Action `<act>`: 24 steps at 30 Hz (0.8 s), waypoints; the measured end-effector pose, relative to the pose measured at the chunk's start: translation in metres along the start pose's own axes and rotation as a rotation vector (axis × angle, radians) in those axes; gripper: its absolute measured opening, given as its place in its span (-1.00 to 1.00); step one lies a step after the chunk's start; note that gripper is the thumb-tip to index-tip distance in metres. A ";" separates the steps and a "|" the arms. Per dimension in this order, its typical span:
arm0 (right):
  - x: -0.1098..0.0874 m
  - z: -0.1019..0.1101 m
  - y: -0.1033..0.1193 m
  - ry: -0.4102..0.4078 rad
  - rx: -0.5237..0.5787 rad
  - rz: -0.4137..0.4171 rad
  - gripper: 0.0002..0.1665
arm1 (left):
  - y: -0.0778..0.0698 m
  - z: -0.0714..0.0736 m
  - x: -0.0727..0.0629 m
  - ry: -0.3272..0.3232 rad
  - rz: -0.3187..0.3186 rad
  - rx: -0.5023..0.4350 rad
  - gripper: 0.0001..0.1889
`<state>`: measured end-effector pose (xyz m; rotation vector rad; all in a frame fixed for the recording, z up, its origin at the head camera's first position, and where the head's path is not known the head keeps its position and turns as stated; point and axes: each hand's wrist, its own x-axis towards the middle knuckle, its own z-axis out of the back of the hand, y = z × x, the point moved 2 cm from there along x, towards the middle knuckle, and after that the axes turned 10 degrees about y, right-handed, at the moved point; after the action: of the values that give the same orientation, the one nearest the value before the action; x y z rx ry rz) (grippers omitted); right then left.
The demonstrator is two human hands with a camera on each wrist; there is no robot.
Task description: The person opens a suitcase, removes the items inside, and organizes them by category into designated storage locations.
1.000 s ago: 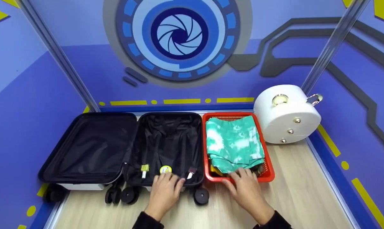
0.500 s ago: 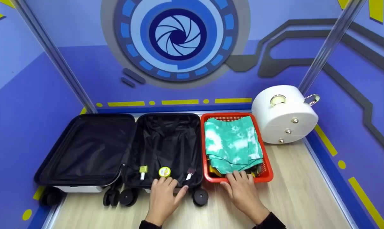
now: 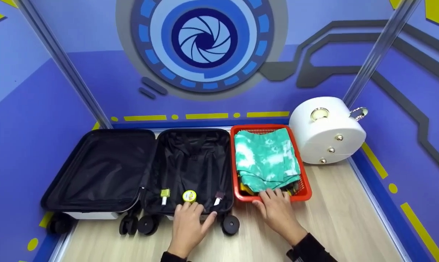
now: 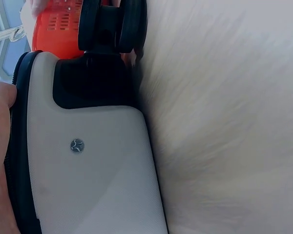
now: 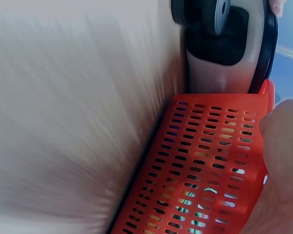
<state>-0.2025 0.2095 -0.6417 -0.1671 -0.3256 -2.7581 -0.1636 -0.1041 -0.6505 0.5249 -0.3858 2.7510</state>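
Observation:
An open black-lined suitcase (image 3: 194, 160) lies with its lid half (image 3: 105, 167) folded out to the left. My left hand (image 3: 188, 225) rests on its front rim, fingertips just over the edge and thumb spread to the right. Beyond the fingertips, inside, sit a round yellow-rimmed tub (image 3: 189, 196), a small yellow-green bottle (image 3: 165, 195) with a white cap and a dark one (image 3: 219, 197), also white-capped. To the right, my right hand (image 3: 279, 214) grips the front rim of a red slotted basket (image 3: 302, 193). Folded green-and-white tie-dye cloth (image 3: 268, 156) fills the basket's top, partly hiding things below.
A white rounded bag (image 3: 327, 134) with gold studs and a ring handle stands behind the basket's right side. Black suitcase wheels (image 3: 230, 225) stick out toward me. Blue-purple walls (image 3: 205, 105) enclose the wooden surface (image 3: 343, 218) at the back and sides.
The red basket and its cloth have shifted slightly back toward the wall, with my right hand on the rim. My left hand has drawn back a little from the tub; the suitcase stays put.

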 end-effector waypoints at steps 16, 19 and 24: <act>0.057 -0.001 -0.026 0.040 0.053 0.032 -0.60 | -0.001 0.000 0.000 0.056 0.035 0.003 -0.49; 0.069 -0.001 -0.031 0.052 0.059 0.029 -0.59 | -0.001 0.001 0.001 0.071 0.044 0.002 -0.49; 0.083 -0.002 -0.035 0.061 0.065 0.030 -0.57 | 0.000 0.001 0.001 0.075 0.055 -0.002 -0.50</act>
<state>-0.2924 0.2132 -0.6378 -0.0710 -0.3929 -2.7129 -0.1637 -0.1040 -0.6494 0.4144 -0.3901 2.8129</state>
